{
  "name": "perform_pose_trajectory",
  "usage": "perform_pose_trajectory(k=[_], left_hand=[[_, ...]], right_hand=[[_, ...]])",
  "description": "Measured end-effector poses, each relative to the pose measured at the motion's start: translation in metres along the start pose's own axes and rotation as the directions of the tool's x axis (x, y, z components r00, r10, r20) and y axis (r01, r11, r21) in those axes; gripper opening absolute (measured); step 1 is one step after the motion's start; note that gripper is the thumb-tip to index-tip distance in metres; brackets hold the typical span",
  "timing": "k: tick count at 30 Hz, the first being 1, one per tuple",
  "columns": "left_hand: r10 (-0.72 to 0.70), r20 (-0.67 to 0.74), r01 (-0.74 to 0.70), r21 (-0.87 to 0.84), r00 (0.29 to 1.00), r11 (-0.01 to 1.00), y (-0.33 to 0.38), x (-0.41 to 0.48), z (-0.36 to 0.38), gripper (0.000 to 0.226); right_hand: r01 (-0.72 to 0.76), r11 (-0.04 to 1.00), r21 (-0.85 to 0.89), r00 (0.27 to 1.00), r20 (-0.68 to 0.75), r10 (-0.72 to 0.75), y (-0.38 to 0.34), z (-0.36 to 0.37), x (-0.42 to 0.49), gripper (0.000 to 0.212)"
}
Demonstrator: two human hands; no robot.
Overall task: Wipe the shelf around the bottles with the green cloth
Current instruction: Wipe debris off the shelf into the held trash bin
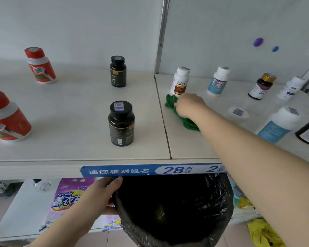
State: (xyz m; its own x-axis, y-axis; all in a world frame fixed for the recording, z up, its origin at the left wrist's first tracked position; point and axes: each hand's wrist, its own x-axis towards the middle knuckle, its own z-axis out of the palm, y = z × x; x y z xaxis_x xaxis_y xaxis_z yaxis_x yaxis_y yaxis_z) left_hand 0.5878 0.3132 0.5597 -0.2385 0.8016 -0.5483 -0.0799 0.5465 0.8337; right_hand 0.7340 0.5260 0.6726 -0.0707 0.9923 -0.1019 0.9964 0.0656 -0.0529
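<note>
Nearest, the left hand grips the rim of a bin lined with a black bag, fingers clenched on the liner edge, below the shelf. Farther in, the right hand presses the green cloth flat on the shelf, fingers closed over its bunched top, just in front of a white bottle. The cloth is soft, light and limp; hold it mid-bunch. The bottles likely tip easily; wipe around each base.
</note>
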Motion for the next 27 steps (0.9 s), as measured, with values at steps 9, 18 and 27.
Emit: perform_pose_trajectory(k=[9, 18, 27], left_hand=[[0.025, 0.019, -0.026, 0.031, 0.999, 0.999, -0.003, -0.004, -0.001, 0.02], [0.03, 0.024, -0.031, 0.041, 0.999, 0.999, -0.001, -0.007, 0.0, 0.021], [0.025, 0.044, -0.027, 0.049, 0.999, 0.998, -0.001, -0.01, 0.002, 0.024]], right_hand=[[0.432, 0.895, 0.107, 0.901, -0.092, -0.424, 0.022, 0.012, -0.085, 0.036], [0.415, 0.759, 0.502, 0.852, 0.078, -0.518, 0.051, -0.012, -0.132, 0.025], [0.338, 0.84, 0.425, 0.931, -0.284, -0.231, 0.021, -0.031, -0.056, 0.028]])
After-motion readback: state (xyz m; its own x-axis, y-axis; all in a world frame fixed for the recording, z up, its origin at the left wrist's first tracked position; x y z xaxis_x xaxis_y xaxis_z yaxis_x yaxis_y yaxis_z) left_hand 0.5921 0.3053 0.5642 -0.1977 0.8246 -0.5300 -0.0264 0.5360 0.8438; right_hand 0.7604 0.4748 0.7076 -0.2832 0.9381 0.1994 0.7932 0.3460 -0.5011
